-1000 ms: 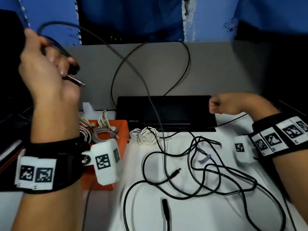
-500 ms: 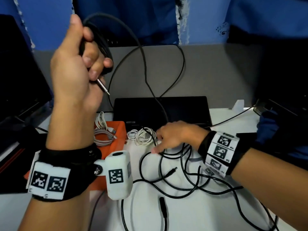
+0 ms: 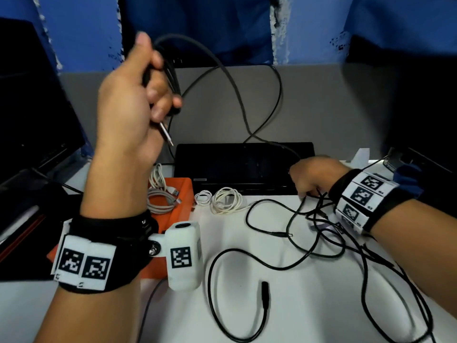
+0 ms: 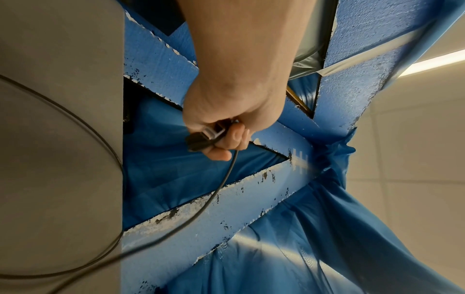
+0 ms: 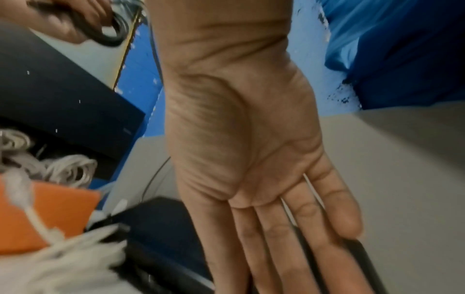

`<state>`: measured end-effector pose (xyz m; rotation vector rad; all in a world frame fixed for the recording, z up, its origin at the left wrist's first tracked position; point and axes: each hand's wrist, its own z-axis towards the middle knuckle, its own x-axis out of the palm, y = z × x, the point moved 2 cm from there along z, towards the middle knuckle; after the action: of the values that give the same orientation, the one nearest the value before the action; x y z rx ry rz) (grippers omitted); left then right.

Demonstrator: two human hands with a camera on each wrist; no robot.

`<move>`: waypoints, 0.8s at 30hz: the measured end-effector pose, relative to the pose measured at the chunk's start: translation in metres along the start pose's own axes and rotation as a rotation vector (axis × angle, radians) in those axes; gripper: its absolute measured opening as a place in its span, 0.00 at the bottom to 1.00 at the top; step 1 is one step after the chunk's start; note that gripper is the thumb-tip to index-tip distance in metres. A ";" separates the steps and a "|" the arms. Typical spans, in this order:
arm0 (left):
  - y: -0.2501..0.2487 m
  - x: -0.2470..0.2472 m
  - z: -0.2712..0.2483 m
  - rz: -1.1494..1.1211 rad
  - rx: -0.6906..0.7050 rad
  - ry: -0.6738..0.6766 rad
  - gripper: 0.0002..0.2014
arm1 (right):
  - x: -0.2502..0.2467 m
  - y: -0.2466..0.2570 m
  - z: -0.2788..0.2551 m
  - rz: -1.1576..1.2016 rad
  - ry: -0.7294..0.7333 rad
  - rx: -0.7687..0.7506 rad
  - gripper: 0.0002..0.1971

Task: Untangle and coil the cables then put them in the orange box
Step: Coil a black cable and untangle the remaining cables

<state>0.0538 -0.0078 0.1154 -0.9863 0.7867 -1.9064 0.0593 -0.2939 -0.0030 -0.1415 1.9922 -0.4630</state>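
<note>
My left hand (image 3: 158,100) is raised above the orange box (image 3: 186,194) and grips a few loops of a black cable (image 3: 230,80); its metal plug tip (image 3: 166,133) sticks out below the fingers. In the left wrist view the left hand (image 4: 221,137) clasps the same black cable (image 4: 219,191). That cable runs down to my right hand (image 3: 306,184), which rests with straight fingers on the black cable tangle (image 3: 321,233) at the laptop's front right corner. The right wrist view shows the right hand (image 5: 289,228) flat, a thin cable passing between its fingers.
A closed black laptop (image 3: 244,167) lies behind the tangle. Grey coiled cables (image 3: 160,199) sit in the orange box (image 5: 50,208). White coils (image 3: 225,200) lie on the table beside it. A loose black cable end (image 3: 264,290) lies near the front. A dark monitor (image 3: 29,107) stands left.
My left hand has swung from far left toward the centre, still holding the coil. My right hand reached down into the tangle, then slid right to the laptop's front corner.
</note>
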 end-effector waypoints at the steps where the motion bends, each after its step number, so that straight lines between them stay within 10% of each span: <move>1: 0.005 0.002 0.001 0.054 -0.039 0.014 0.16 | -0.005 -0.004 -0.001 0.045 -0.004 -0.012 0.12; 10: 0.064 0.037 -0.003 0.308 -0.225 0.161 0.17 | -0.075 0.014 -0.109 0.977 -1.327 -0.144 0.09; 19: 0.085 0.053 -0.016 -0.262 -0.559 0.658 0.25 | -0.050 0.039 -0.107 1.340 -0.982 -0.709 0.15; 24: 0.083 0.054 -0.013 -0.026 -0.501 0.623 0.21 | -0.048 0.033 -0.108 1.261 -1.153 -0.600 0.15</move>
<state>0.0560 -0.0917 0.0609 -0.6677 1.6775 -2.1088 -0.0113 -0.2210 0.0662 0.3967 0.7126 0.8735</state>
